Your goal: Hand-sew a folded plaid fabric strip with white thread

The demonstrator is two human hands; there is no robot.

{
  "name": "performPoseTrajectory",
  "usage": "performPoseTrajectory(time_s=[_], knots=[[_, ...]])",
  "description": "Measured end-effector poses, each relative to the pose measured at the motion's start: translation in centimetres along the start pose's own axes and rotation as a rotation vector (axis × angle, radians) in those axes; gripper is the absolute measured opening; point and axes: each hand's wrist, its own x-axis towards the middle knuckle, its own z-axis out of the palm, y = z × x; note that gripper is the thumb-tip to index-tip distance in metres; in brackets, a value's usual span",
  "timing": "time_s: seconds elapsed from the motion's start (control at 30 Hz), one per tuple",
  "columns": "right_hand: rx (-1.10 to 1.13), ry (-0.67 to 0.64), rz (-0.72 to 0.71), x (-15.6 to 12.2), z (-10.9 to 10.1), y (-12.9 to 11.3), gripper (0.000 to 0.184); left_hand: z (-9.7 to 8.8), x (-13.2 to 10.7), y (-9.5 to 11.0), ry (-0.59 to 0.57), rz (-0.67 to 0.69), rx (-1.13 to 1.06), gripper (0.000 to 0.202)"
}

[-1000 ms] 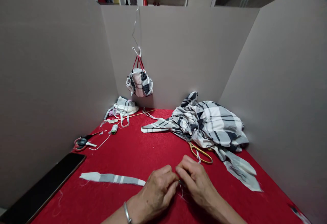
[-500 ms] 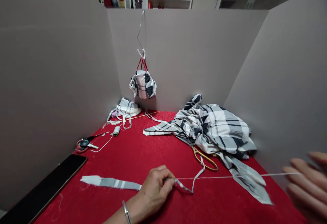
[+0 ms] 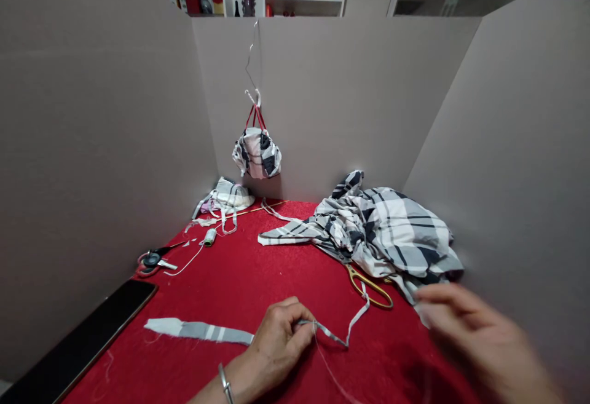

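Observation:
My left hand [image 3: 282, 336], with a silver bangle at the wrist, pinches a narrow folded grey-and-white cloth strip [image 3: 330, 334] between thumb and fingers. The strip's wider, flat end [image 3: 200, 329] lies to the left of that hand, fraying at its edge. From the pinch a thin white thread [image 3: 325, 364] hangs slack toward the bottom edge. My right hand [image 3: 479, 336] is in the air at the right, blurred by motion. Its fingertips look pinched together, but what they hold is too smeared to make out. Gold-handled scissors [image 3: 372, 288] lie beyond the strip, blades under plaid cloth.
A heap of plaid cloth [image 3: 396, 225] fills the back right. A phone [image 3: 87, 342], smaller scissors [image 3: 150, 261] and a thread spool [image 3: 210, 237] lie on the left. A plaid cloth bundle [image 3: 256, 153] hangs at the back panel; another piece [image 3: 233, 194] lies below. Grey panels [image 3: 322, 102] enclose the red surface.
My right hand has come in leftward from the right edge. The thread, taut between both hands before, now droops. My left hand keeps its pinch on the strip.

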Motion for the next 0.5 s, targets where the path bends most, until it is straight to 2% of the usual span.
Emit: performPoseTrajectory(time_s=[0.1, 0.17, 0.2, 0.3, 0.4, 0.5], knots=[[-0.104, -0.287, 0.089, 0.1, 6.0, 2.1, 0.026, -0.2, -0.1, 0.3, -0.001, 0.008, 0.003, 0.016], [-0.127, -0.439, 0.084, 0.1, 8.2, 3.4, 0.018, -0.4, -0.1, 0.4, -0.005, 0.024, 0.006, 0.016], [-0.151, -0.489, 0.075, 0.1, 8.6, 3.8, 0.015, -0.5, -0.1, 0.4, -0.008, 0.029, 0.006, 0.015], [-0.315, -0.503, -0.012, 0.2, 7.7, 4.7, 0.025, -0.6, -0.2, 0.2, -0.039, 0.024, 0.006, 0.012], [-0.513, -0.456, -0.187, 0.5, 5.8, 4.7, 0.023, -0.4, -0.2, 0.1, -0.095, 0.028, -0.006, 0.011], [-0.62, -0.443, -0.324, 0.6, 4.6, 4.3, 0.022, -0.3, -0.2, 0.5, -0.135, 0.044, -0.022, 0.015]])
